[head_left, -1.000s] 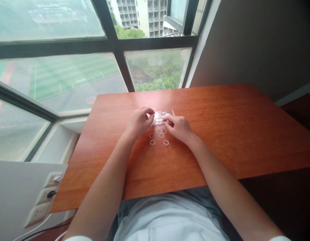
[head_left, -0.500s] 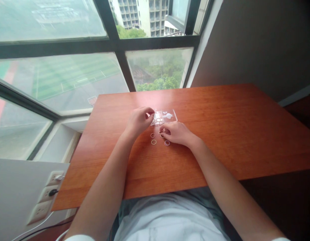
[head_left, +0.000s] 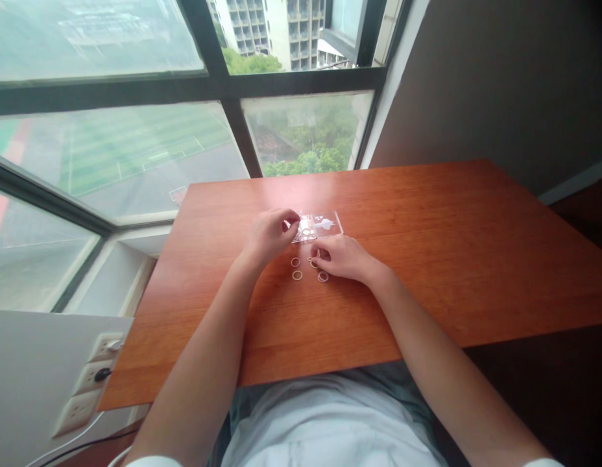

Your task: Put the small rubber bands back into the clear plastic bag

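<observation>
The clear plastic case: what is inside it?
Inside the clear case, at least one ring shows. The left hand hides its left end, so anything there cannot be seen.

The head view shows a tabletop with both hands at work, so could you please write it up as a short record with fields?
left hand: at the left end of the clear case; grip unclear
right hand: fingertips at the small rings in front of the case; grip unclear
clear case: on the table, white marking on its right part
other rings: pale, lying between the forearms
table: reddish-brown, wood-like
background: window beyond the table, wall sockets at lower left
</observation>
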`<state>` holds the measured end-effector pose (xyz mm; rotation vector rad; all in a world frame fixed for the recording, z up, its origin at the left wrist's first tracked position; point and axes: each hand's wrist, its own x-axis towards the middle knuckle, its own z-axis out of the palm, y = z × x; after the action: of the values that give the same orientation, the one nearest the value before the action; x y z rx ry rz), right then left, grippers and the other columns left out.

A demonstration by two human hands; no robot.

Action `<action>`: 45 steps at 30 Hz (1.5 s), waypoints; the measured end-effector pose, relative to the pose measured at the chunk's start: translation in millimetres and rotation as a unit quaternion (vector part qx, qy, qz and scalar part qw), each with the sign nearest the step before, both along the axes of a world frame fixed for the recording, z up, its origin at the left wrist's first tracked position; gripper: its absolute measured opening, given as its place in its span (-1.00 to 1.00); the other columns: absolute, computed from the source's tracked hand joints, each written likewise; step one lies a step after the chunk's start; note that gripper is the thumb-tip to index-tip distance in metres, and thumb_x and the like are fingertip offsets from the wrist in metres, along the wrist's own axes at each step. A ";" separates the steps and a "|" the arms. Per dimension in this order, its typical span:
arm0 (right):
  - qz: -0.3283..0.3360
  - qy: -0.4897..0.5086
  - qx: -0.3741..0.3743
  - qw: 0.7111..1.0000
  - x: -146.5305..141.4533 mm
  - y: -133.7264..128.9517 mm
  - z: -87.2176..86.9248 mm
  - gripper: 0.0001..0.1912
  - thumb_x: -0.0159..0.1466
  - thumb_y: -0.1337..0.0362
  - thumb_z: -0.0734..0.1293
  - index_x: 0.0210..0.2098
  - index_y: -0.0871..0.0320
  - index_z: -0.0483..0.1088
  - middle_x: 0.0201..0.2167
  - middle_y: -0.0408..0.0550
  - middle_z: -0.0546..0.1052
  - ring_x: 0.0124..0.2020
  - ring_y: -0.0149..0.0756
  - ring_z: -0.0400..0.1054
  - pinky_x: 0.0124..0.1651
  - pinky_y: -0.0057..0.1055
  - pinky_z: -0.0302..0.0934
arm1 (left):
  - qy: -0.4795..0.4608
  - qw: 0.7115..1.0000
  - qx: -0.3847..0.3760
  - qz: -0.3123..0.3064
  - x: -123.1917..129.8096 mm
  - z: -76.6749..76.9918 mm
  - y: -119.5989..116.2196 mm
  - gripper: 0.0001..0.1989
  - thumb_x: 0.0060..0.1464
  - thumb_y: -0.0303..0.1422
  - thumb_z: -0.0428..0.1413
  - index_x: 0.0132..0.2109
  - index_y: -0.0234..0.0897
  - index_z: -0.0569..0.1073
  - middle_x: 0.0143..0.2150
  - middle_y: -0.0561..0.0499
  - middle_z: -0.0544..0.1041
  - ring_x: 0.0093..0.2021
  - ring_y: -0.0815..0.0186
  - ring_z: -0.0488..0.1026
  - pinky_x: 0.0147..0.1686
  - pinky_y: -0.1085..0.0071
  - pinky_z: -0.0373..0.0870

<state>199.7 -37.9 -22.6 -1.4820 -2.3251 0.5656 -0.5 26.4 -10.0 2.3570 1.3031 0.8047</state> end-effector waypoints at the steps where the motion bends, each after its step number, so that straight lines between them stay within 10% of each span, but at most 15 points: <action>1: -0.001 -0.001 -0.001 1.000 0.0 -0.1 0.3 -0.95 0.22 0.27 0.34 -0.33 0.05 0.47 -0.41 -0.19 0.57 -0.40 -0.37 0.37 -0.38 -0.47 0.02 | 0.000 1.000 0.001 0.001 0.1 0.3 -0.1 -0.83 0.09 -0.38 0.08 -0.22 -0.26 0.56 -0.29 -0.04 0.61 -0.37 0.30 0.49 -0.36 0.42 0.39; 45: -0.112 0.166 0.080 0.977 -0.7 5.8 -4.7 -0.95 0.21 0.27 0.35 -0.34 0.09 0.44 -0.58 -0.25 0.44 -0.54 -0.44 0.27 -0.41 -0.50 0.04 | -0.018 0.995 -0.041 -0.085 12.0 2.1 -9.2 -0.87 0.08 -0.42 0.09 -0.26 -0.30 0.54 -0.34 -0.03 0.57 -0.40 0.37 0.45 -0.43 0.50 0.33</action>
<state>199.0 -32.1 -27.3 -1.4273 -1.8746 0.5069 11.5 17.3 -7.9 2.3387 1.0829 0.7242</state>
